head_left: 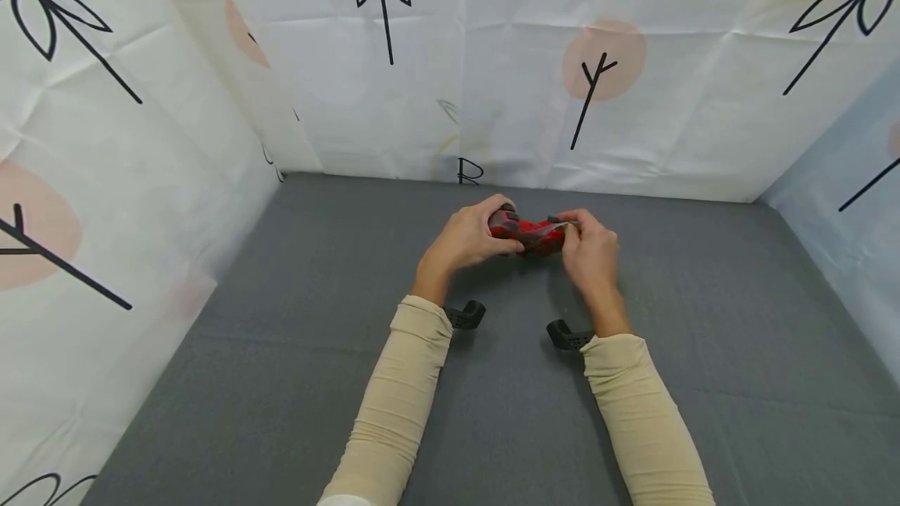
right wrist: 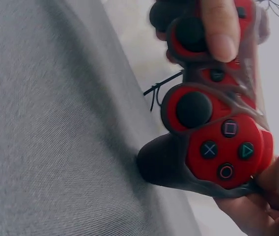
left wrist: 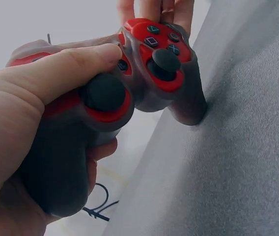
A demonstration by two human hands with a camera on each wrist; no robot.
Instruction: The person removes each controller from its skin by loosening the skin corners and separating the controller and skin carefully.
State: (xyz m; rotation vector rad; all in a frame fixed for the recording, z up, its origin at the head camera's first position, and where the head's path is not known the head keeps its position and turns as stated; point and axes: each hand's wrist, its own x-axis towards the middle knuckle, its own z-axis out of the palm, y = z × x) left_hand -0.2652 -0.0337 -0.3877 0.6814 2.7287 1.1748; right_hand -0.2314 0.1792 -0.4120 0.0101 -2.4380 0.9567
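A red and black game controller (head_left: 540, 234) is held up over the far part of the table, partly wrapped in a translucent grey cover (right wrist: 246, 73). My left hand (head_left: 466, 236) grips its left handle, the thumb lying across the front beside a black thumbstick (left wrist: 105, 92). At the other end, my right hand (head_left: 592, 251) pinches the edge of the cover near the face buttons (right wrist: 228, 150). The right handle (right wrist: 161, 160) points down, its tip close to the table surface. In the left wrist view, the right fingers (left wrist: 152, 9) show behind the controller's top edge.
Grey cloth covers the table (head_left: 316, 381). White patterned sheets (head_left: 506, 69) hang along the back and both sides, meeting the table edge just beyond the hands. Black wrist mounts (head_left: 467, 315) stick out inward below both hands.
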